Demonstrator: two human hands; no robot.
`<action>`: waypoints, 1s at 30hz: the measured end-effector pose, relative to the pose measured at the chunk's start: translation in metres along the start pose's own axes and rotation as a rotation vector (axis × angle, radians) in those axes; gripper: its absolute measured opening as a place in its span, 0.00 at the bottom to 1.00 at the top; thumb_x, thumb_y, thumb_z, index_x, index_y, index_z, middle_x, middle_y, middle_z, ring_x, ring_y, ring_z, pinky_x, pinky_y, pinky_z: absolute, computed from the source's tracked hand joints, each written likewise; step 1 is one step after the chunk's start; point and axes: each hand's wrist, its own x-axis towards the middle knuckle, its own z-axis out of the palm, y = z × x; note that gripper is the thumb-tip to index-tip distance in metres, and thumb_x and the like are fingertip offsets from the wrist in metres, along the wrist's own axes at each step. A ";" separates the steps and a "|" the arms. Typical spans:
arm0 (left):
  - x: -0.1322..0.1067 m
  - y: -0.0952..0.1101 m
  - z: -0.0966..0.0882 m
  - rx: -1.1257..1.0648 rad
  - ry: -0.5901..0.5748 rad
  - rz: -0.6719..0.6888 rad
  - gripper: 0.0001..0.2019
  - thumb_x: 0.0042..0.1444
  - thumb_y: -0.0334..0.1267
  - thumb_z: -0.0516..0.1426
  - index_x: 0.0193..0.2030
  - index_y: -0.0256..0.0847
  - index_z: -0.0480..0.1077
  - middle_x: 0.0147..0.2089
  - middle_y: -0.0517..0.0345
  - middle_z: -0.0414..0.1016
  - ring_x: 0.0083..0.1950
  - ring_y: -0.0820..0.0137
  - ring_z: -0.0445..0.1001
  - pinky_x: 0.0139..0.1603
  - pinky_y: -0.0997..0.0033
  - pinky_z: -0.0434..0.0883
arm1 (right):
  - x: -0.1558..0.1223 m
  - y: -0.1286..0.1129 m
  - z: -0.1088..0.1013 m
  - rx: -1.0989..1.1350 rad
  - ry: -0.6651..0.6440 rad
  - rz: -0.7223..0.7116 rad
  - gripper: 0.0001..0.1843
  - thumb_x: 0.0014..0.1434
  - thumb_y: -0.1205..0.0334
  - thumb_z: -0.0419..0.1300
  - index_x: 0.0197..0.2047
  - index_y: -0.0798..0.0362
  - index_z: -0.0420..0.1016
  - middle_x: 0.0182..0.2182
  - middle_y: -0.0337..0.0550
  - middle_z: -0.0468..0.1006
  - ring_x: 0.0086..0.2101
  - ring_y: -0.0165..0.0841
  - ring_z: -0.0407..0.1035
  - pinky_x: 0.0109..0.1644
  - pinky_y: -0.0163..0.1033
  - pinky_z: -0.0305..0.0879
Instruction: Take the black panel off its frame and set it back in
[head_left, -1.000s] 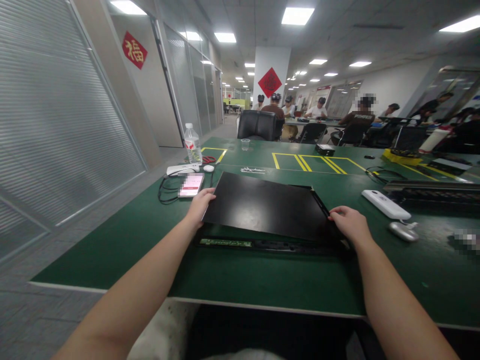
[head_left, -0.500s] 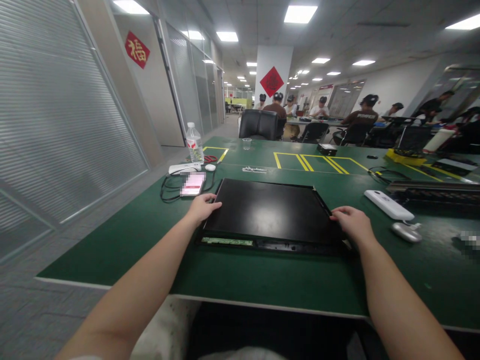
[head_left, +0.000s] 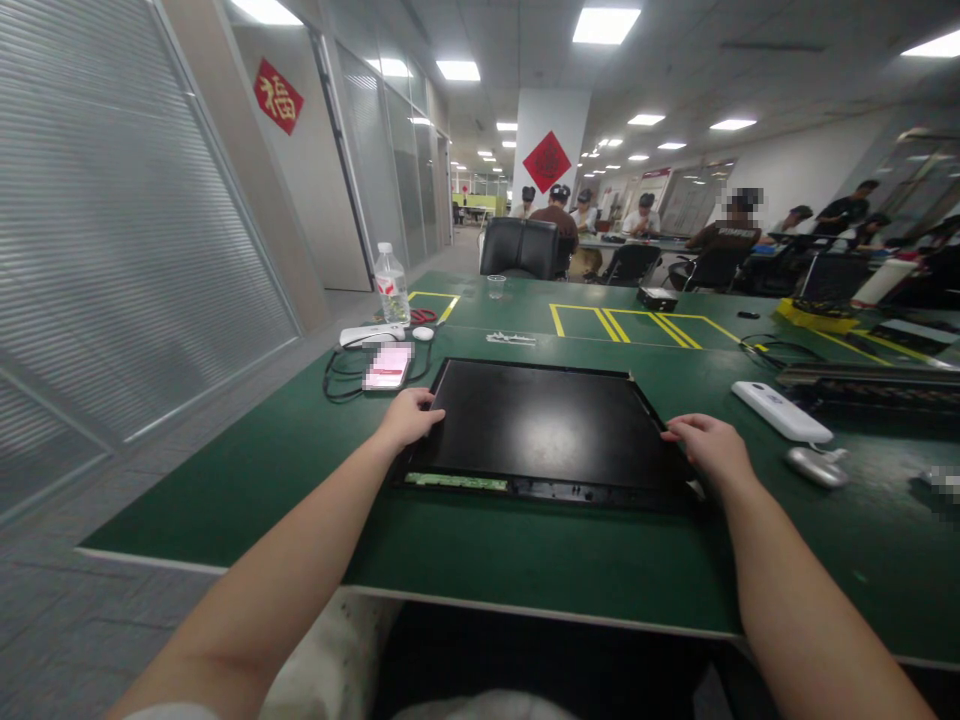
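A flat black panel (head_left: pixel 547 420) lies level in a dark frame on the green table (head_left: pixel 525 560). A green circuit strip (head_left: pixel 454 481) shows along the frame's near edge. My left hand (head_left: pixel 409 418) holds the panel's left edge, fingers curled onto its top. At the right edge my right hand (head_left: pixel 709 448) grips the panel with bent fingers.
A phone (head_left: pixel 387 366), black cables (head_left: pixel 341 375), a water bottle (head_left: pixel 391 284) and a white gadget (head_left: pixel 371 334) sit to the left. A white device (head_left: pixel 781 410) and a silver mouse (head_left: pixel 816 465) lie on the right. A black chair (head_left: pixel 521 248) and seated people are beyond the table.
The panel was tilted up at its near edge; both hands have lowered it until it lies flat in the frame. The hands stay at its sides.
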 end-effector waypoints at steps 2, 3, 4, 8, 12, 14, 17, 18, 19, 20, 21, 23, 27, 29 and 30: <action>0.001 -0.002 0.001 0.030 -0.002 0.011 0.05 0.45 0.35 0.65 0.31 0.40 0.80 0.59 0.46 0.80 0.61 0.53 0.77 0.61 0.61 0.72 | 0.000 0.000 0.000 0.006 -0.009 0.010 0.13 0.52 0.54 0.60 0.36 0.50 0.81 0.34 0.46 0.87 0.18 0.31 0.63 0.25 0.40 0.61; 0.002 -0.003 0.001 0.048 -0.005 0.016 0.05 0.46 0.35 0.65 0.31 0.40 0.80 0.60 0.46 0.80 0.61 0.53 0.77 0.61 0.61 0.72 | 0.000 0.000 0.000 0.008 -0.008 0.012 0.13 0.52 0.54 0.60 0.36 0.50 0.81 0.34 0.45 0.87 0.18 0.30 0.63 0.26 0.40 0.61; 0.002 -0.004 0.002 0.068 -0.009 0.022 0.05 0.47 0.35 0.65 0.32 0.40 0.81 0.60 0.45 0.80 0.61 0.53 0.77 0.61 0.61 0.71 | 0.000 0.000 0.000 0.006 -0.005 0.013 0.13 0.52 0.54 0.60 0.36 0.50 0.81 0.34 0.45 0.87 0.18 0.31 0.63 0.26 0.40 0.62; 0.004 -0.007 0.003 0.148 -0.014 0.050 0.07 0.49 0.36 0.65 0.36 0.40 0.82 0.61 0.45 0.79 0.64 0.53 0.75 0.62 0.63 0.71 | -0.001 0.000 0.002 -0.015 0.019 -0.002 0.12 0.50 0.54 0.60 0.34 0.49 0.81 0.33 0.45 0.87 0.19 0.32 0.65 0.28 0.41 0.63; 0.003 -0.006 0.002 0.250 -0.013 0.054 0.10 0.51 0.37 0.64 0.40 0.38 0.82 0.64 0.43 0.77 0.66 0.54 0.74 0.64 0.63 0.70 | 0.000 0.001 0.003 -0.041 0.041 -0.015 0.12 0.49 0.54 0.61 0.33 0.50 0.82 0.32 0.46 0.86 0.20 0.33 0.67 0.29 0.41 0.65; 0.002 -0.005 0.002 0.301 -0.012 0.063 0.12 0.52 0.37 0.63 0.42 0.37 0.82 0.64 0.42 0.76 0.66 0.54 0.74 0.65 0.63 0.69 | 0.000 0.000 0.004 -0.070 0.054 -0.023 0.12 0.49 0.55 0.60 0.33 0.50 0.82 0.31 0.46 0.86 0.22 0.35 0.69 0.31 0.42 0.65; 0.000 -0.002 0.002 0.359 -0.008 0.081 0.14 0.54 0.37 0.62 0.45 0.35 0.83 0.64 0.40 0.75 0.66 0.54 0.73 0.67 0.63 0.68 | 0.000 0.000 0.004 -0.115 0.071 -0.054 0.11 0.50 0.55 0.60 0.32 0.49 0.82 0.31 0.46 0.86 0.28 0.39 0.73 0.36 0.43 0.67; -0.001 -0.002 0.002 0.374 -0.007 0.087 0.15 0.54 0.38 0.62 0.46 0.35 0.82 0.64 0.40 0.75 0.66 0.54 0.74 0.67 0.63 0.67 | 0.000 -0.001 0.004 -0.126 0.074 -0.063 0.11 0.50 0.55 0.60 0.32 0.49 0.82 0.31 0.46 0.85 0.30 0.39 0.74 0.37 0.43 0.67; -0.001 -0.002 0.003 0.387 -0.007 0.094 0.16 0.54 0.38 0.61 0.47 0.35 0.82 0.64 0.40 0.75 0.66 0.54 0.74 0.68 0.63 0.67 | -0.001 -0.001 0.005 -0.135 0.072 -0.066 0.11 0.50 0.55 0.59 0.32 0.48 0.82 0.31 0.46 0.85 0.31 0.40 0.74 0.38 0.43 0.67; -0.001 -0.003 0.003 0.396 -0.005 0.101 0.16 0.54 0.38 0.61 0.48 0.35 0.82 0.64 0.40 0.75 0.65 0.54 0.74 0.68 0.63 0.67 | -0.001 -0.002 0.005 -0.142 0.067 -0.065 0.11 0.50 0.55 0.59 0.32 0.48 0.81 0.31 0.45 0.85 0.32 0.40 0.75 0.39 0.43 0.67; -0.001 -0.003 0.004 0.401 -0.001 0.109 0.17 0.54 0.38 0.61 0.48 0.36 0.82 0.63 0.41 0.75 0.65 0.54 0.75 0.68 0.63 0.68 | -0.001 -0.002 0.005 -0.146 0.064 -0.063 0.10 0.51 0.56 0.59 0.32 0.48 0.81 0.31 0.45 0.85 0.32 0.40 0.75 0.40 0.43 0.67; -0.001 -0.004 0.005 0.405 0.013 0.125 0.17 0.53 0.38 0.61 0.49 0.38 0.83 0.61 0.44 0.76 0.63 0.53 0.75 0.68 0.62 0.69 | -0.002 -0.002 0.005 -0.151 0.059 -0.060 0.10 0.51 0.56 0.59 0.31 0.48 0.81 0.31 0.45 0.85 0.32 0.40 0.75 0.40 0.44 0.67; -0.002 -0.004 0.006 0.443 0.005 0.139 0.19 0.55 0.40 0.60 0.51 0.36 0.82 0.61 0.41 0.75 0.63 0.52 0.75 0.69 0.60 0.69 | 0.000 0.001 0.005 -0.166 0.076 -0.082 0.10 0.51 0.56 0.59 0.31 0.48 0.81 0.31 0.45 0.85 0.34 0.41 0.76 0.40 0.43 0.67; -0.003 -0.003 0.005 0.476 -0.013 0.146 0.21 0.56 0.41 0.58 0.53 0.35 0.82 0.63 0.39 0.73 0.64 0.51 0.75 0.69 0.59 0.68 | 0.002 0.003 0.006 -0.170 0.090 -0.098 0.09 0.50 0.56 0.60 0.31 0.48 0.81 0.31 0.46 0.85 0.35 0.42 0.76 0.39 0.43 0.66; -0.003 -0.002 0.005 0.493 -0.024 0.150 0.22 0.57 0.41 0.57 0.54 0.34 0.81 0.64 0.39 0.73 0.64 0.51 0.74 0.69 0.59 0.68 | 0.002 0.004 0.006 -0.169 0.097 -0.105 0.09 0.50 0.56 0.60 0.31 0.48 0.81 0.30 0.46 0.85 0.36 0.43 0.76 0.39 0.43 0.66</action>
